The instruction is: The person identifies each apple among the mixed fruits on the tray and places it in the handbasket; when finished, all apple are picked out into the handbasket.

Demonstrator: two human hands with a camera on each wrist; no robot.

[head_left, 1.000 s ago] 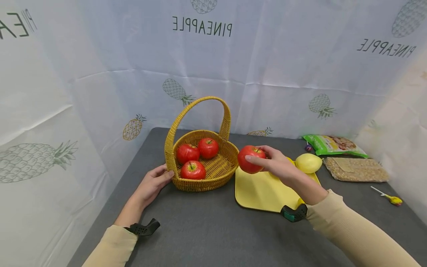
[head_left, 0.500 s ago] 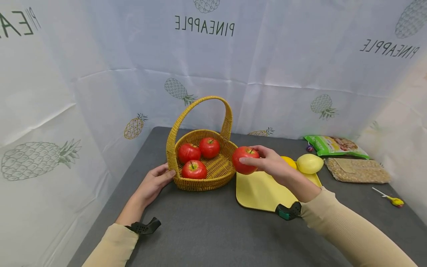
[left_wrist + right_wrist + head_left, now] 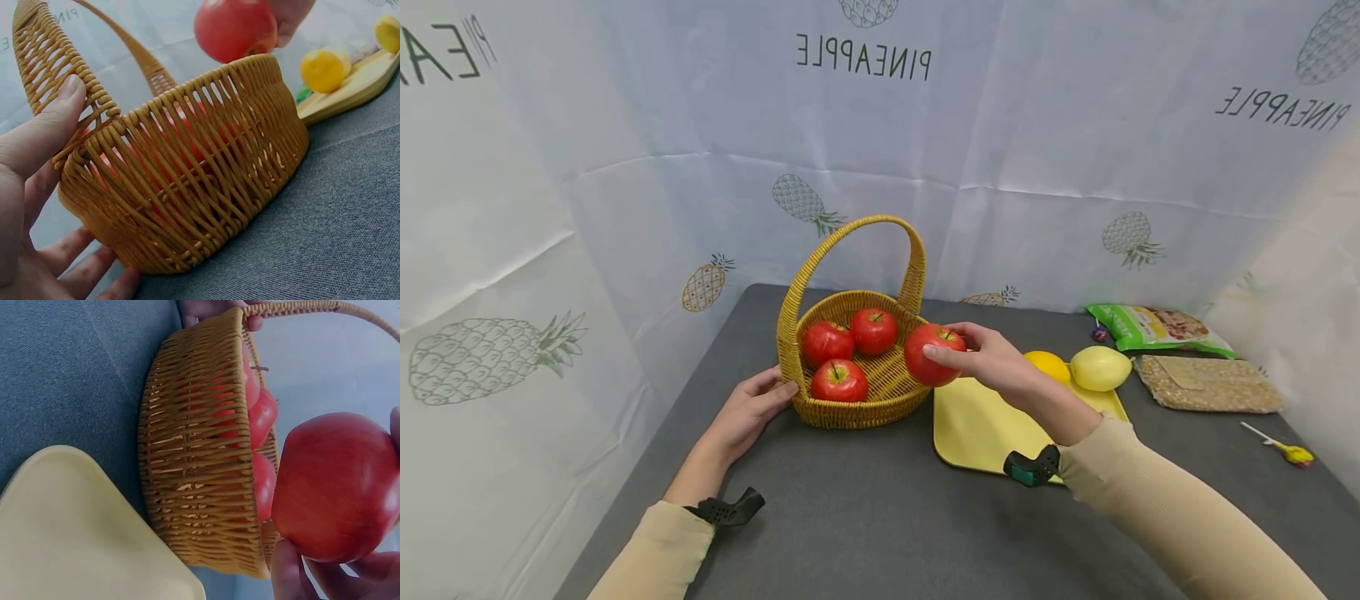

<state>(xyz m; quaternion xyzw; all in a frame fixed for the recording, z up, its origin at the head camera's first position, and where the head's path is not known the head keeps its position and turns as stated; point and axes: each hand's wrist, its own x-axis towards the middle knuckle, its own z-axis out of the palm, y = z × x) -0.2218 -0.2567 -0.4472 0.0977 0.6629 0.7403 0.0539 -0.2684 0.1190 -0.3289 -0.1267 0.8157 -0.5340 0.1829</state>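
Observation:
A red apple is held in my right hand, thumb in front and fingers behind, at the right rim of the wicker basket. In the right wrist view the held apple hangs beside the basket's opening. Three more red apples lie inside the basket, towards its left and back. My left hand holds the basket's left end. The left wrist view has its thumb over the base of the tall handle, with the fingers spread along the woven side.
Right of the basket lies a yellow tray, bearing an orange-yellow fruit and a lemon. Farther right are a green packet, a bag of grains and lollipops. A pineapple-print curtain encloses the table.
My right hand has carried the apple leftward from over the tray to the basket's right rim, uncovering the orange-yellow fruit. My left hand keeps its place on the basket.

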